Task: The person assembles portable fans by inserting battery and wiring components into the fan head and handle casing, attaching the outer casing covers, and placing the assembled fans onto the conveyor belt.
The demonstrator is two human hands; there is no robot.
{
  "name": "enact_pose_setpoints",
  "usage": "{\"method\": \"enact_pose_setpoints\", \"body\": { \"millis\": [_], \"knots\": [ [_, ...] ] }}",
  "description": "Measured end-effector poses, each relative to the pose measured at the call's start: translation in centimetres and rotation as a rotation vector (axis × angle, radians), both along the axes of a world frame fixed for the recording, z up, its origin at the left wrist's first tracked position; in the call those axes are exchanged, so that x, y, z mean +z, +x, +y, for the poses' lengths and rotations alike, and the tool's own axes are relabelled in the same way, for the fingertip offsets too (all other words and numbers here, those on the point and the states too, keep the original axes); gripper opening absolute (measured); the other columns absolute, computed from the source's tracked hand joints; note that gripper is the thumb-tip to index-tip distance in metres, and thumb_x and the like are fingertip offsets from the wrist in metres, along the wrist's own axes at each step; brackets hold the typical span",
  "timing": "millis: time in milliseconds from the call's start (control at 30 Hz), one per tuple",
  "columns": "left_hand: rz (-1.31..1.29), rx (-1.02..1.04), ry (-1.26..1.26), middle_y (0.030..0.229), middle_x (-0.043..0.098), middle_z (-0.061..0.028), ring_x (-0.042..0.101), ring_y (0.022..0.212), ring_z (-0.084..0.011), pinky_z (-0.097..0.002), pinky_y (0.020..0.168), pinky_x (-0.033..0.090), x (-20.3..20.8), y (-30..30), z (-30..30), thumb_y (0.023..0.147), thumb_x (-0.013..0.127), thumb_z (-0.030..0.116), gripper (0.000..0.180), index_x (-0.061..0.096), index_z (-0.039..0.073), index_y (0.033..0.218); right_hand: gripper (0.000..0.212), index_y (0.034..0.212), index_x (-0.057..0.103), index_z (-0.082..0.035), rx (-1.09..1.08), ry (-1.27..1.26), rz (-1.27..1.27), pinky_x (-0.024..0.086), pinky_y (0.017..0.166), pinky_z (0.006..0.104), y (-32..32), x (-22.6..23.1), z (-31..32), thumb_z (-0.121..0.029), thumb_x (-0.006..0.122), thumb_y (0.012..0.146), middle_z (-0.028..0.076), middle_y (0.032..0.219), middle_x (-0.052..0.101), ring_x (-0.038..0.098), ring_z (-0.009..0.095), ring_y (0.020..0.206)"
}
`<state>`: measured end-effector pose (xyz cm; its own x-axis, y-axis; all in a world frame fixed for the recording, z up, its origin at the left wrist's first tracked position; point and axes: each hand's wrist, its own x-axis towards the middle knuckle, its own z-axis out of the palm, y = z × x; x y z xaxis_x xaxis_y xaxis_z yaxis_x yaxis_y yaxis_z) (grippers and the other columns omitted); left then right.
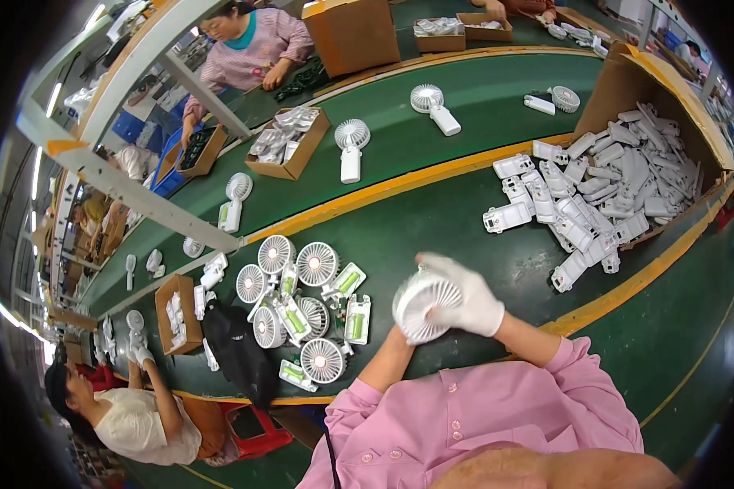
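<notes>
Head view: I hold a white fan head (422, 306) above the green table (465, 220). My gloved right hand (469, 295) has its grip clamped over the fan head's top and right side. My left hand (400, 330) is mostly hidden under it, so I cannot tell how that grip stands. To do this well, I judge I should keep the fan head level and steady. Half-built fans (302, 310) lie to my left, and white handle shells (603, 187) spill from a cardboard box (628, 81) to my right.
</notes>
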<state>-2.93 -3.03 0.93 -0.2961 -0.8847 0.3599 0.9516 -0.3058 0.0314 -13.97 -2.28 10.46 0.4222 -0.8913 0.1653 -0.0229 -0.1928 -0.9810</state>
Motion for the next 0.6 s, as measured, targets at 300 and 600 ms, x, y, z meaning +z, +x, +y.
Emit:
{"method": "enact_pose_setpoints", "body": {
  "millis": [300, 600],
  "knots": [
    [-1.039, -0.136, 0.334, 0.077, 0.061, -0.009, 0.06, 0.056, -0.0193, -0.0299, 0.047, 0.048, 2.4, 1.6, 0.7, 0.092, 0.051, 0.016, 0.013, 0.053, 0.005, 0.099, 0.042, 0.119, 0.055, 0.004, -0.314, 0.238, -0.191, 0.049, 0.082, 0.0265, -1.9, -4.4, -6.1, -0.013, 0.063, 0.082, 0.007, 0.102, 0.065, 0.061, 0.012, 0.091],
    [-1.09, -0.116, 0.313, 0.075, 0.061, -0.0092, 0.059, 0.054, -0.0183, -0.0298, 0.046, 0.049, 2.5, 2.0, 1.3, 0.097, 0.049, 0.02, 0.017, 0.052, 0.006, 0.106, 0.034, 0.114, 0.057, 0.005, -0.404, 0.234, -0.263, 0.05, 0.08, 0.0273, -1.8, -5.0, -5.1, -0.012, 0.056, 0.085, 0.008, 0.1, 0.065, 0.061, 0.013, 0.089]
  ]
}}
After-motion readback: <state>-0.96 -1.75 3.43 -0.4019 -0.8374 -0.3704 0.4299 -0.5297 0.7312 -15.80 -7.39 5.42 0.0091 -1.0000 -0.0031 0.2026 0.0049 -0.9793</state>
